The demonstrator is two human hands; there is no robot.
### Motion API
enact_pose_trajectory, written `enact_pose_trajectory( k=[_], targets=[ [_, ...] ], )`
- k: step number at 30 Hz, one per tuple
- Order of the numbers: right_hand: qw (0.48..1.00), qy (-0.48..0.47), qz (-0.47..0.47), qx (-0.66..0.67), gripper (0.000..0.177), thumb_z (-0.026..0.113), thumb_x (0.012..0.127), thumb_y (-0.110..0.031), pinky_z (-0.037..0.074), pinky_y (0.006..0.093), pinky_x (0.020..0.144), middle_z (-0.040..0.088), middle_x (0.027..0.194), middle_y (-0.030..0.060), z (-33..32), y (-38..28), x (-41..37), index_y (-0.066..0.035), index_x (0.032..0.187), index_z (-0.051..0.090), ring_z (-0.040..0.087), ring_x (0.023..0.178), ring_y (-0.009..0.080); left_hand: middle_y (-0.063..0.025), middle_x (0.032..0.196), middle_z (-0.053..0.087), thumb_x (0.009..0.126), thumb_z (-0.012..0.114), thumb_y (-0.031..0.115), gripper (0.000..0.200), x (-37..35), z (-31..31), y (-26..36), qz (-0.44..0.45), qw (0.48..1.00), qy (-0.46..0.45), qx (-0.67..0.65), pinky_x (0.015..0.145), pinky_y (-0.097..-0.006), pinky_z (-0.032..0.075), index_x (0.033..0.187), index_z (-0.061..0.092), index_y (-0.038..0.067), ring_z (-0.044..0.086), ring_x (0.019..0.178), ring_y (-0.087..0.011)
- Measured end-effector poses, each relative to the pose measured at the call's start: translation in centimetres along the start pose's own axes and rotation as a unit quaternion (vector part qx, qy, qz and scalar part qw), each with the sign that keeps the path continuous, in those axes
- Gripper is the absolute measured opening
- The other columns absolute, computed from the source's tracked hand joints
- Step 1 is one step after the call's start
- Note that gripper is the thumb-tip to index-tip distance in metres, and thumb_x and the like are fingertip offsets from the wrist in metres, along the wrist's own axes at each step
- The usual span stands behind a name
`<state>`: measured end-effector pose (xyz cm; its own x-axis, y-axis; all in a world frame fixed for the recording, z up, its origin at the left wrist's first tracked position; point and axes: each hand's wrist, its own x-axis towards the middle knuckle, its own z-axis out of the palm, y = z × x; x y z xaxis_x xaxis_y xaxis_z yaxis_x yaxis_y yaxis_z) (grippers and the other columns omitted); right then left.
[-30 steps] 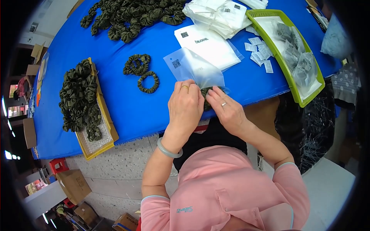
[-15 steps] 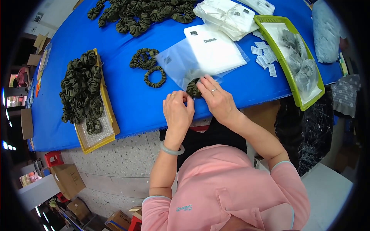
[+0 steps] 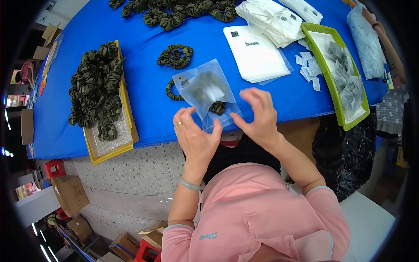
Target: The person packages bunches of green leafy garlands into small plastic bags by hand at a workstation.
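Observation:
A frosted plastic bag (image 3: 205, 85) lies on the blue cloth with a dark green scrunchie (image 3: 217, 107) inside, near its lower end. My left hand (image 3: 196, 133) is at the bag's lower left edge, fingers apart; whether it touches the bag is hard to tell. My right hand (image 3: 259, 115) hovers just right of the bag, fingers spread, holding nothing. One loose scrunchie (image 3: 170, 91) is partly covered by the bag's left side. Further up lie more scrunchies (image 3: 175, 56). A stack of printed bags (image 3: 257, 54) is to the upper right.
A yellow tray (image 3: 128, 111) heaped with scrunchies stands left. On the right are small white labels (image 3: 310, 67), a green tray (image 3: 334, 85) with filled bags, and a large plastic bundle (image 3: 367, 43) beside another person's arm (image 3: 388, 50). More scrunchies (image 3: 174, 13) lie at the back.
The bag with the scrunchie has come away from the printed stack and lies flat in front of me. Both hands have opened away from it. Another person's arm has appeared at the right.

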<state>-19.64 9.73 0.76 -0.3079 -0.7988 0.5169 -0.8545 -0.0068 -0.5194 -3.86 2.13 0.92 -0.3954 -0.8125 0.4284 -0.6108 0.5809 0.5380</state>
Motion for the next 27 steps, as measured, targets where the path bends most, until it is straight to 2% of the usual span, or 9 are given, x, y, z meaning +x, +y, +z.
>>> enact_pose_trajectory(
  k=[3, 5, 6, 11, 12, 16, 21, 25, 27],
  targets=[
    [0.997, 0.007, 0.080, -0.016, 0.039, 0.076, 0.080, -0.005, 0.053, 0.0317, 0.080, 0.065, 0.113, 0.0117, 1.0, 0.5, 0.2, -0.004, 0.116, 0.063, 0.060, 0.095, 0.0235, -0.0156, 0.108, 0.055, 0.075, 0.074, 0.009, 0.042, 1.7, 1.1, 0.3, 0.060, 0.995, 0.041, 0.070, 0.069, -0.0322, 0.047, 0.114, 0.057, 0.005, 0.056, 0.084, -0.0257],
    [0.993, -0.085, 0.076, -0.005, 0.019, 0.074, 0.082, -0.007, 0.051, 0.0301, 0.066, 0.066, 0.093, 0.0059, 1.6, 1.7, -0.5, -0.006, 0.100, 0.067, 0.058, 0.081, 0.0200, -0.0171, 0.114, 0.053, 0.075, 0.075, 0.010, 0.050, 2.9, 1.7, 0.4, 0.084, 0.989, 0.044, 0.111, 0.069, -0.0310, 0.048, 0.121, 0.054, 0.005, 0.057, 0.088, -0.0266],
    [0.994, -0.084, 0.076, -0.004, 0.019, 0.074, 0.082, -0.007, 0.051, 0.0301, 0.066, 0.066, 0.093, 0.0059, 1.3, 1.9, -0.7, -0.006, 0.100, 0.067, 0.058, 0.081, 0.0200, -0.0177, 0.117, 0.052, 0.075, 0.075, 0.010, 0.053, 3.3, 1.9, 0.4, 0.093, 0.987, 0.045, 0.125, 0.070, -0.0307, 0.048, 0.123, 0.053, 0.005, 0.058, 0.089, -0.0268],
    [0.978, -0.078, 0.191, -0.009, 0.008, 0.075, 0.080, -0.004, 0.048, 0.0290, 0.066, 0.065, 0.082, 0.0018, -1.7, 2.2, -0.6, -0.006, 0.086, 0.069, 0.057, 0.078, 0.0174, -0.0141, 0.098, 0.060, 0.079, 0.077, 0.013, 0.036, 3.6, 2.7, 0.1, -0.024, 0.999, 0.044, 0.022, 0.065, -0.0270, 0.049, 0.110, 0.062, 0.001, 0.060, 0.078, -0.0212],
    [0.980, -0.048, 0.190, -0.026, 0.008, 0.076, 0.080, -0.004, 0.048, 0.0288, 0.066, 0.065, 0.082, 0.0017, -2.3, 2.4, -0.5, -0.006, 0.085, 0.070, 0.057, 0.078, 0.0172, -0.0125, 0.091, 0.060, 0.081, 0.077, 0.014, 0.031, 3.1, 2.2, 0.4, -0.090, 0.995, -0.027, -0.034, 0.062, -0.0260, 0.048, 0.105, 0.063, 0.000, 0.059, 0.073, -0.0194],
    [0.979, 0.035, 0.187, -0.073, 0.007, 0.077, 0.079, -0.004, 0.046, 0.0282, 0.067, 0.064, 0.083, 0.0013, -3.2, 2.6, -0.9, -0.007, 0.083, 0.071, 0.055, 0.076, 0.0167, -0.0077, 0.072, 0.060, 0.086, 0.076, 0.019, 0.022, 1.1, 0.8, 1.2, -0.285, 0.909, -0.238, -0.190, 0.053, -0.0232, 0.045, 0.089, 0.067, -0.002, 0.055, 0.058, -0.0140],
    [0.999, -0.024, -0.031, 0.000, 0.006, 0.076, 0.080, -0.009, 0.046, 0.0291, 0.074, 0.062, 0.084, 0.0007, -2.3, 1.2, -2.2, -0.009, 0.083, 0.070, 0.054, 0.080, 0.0166, -0.0010, 0.054, 0.052, 0.093, 0.072, 0.024, 0.032, -0.7, 1.2, 1.8, -0.379, 0.809, -0.248, -0.375, 0.042, -0.0202, 0.035, 0.073, 0.067, 0.000, 0.043, 0.044, -0.0072],
    [0.994, -0.077, -0.013, 0.074, 0.007, 0.076, 0.078, -0.008, 0.044, 0.0296, 0.080, 0.061, 0.085, 0.0000, -0.5, 0.9, -3.1, -0.010, 0.083, 0.071, 0.053, 0.083, 0.0175, -0.0013, 0.057, 0.053, 0.096, 0.068, 0.021, 0.028, -1.7, 1.2, 0.7, -0.435, 0.714, -0.254, -0.487, 0.038, -0.0170, 0.026, 0.075, 0.066, 0.004, 0.036, 0.041, -0.0044],
    [0.994, -0.081, -0.023, 0.071, 0.007, 0.076, 0.079, -0.007, 0.045, 0.0293, 0.080, 0.061, 0.085, 0.0002, -0.4, 0.6, -3.0, -0.010, 0.083, 0.071, 0.053, 0.083, 0.0176, -0.0010, 0.057, 0.052, 0.097, 0.068, 0.021, 0.028, -1.6, 1.0, 0.6, -0.444, 0.699, -0.254, -0.499, 0.038, -0.0168, 0.026, 0.074, 0.066, 0.004, 0.036, 0.042, -0.0043]
  ],
)
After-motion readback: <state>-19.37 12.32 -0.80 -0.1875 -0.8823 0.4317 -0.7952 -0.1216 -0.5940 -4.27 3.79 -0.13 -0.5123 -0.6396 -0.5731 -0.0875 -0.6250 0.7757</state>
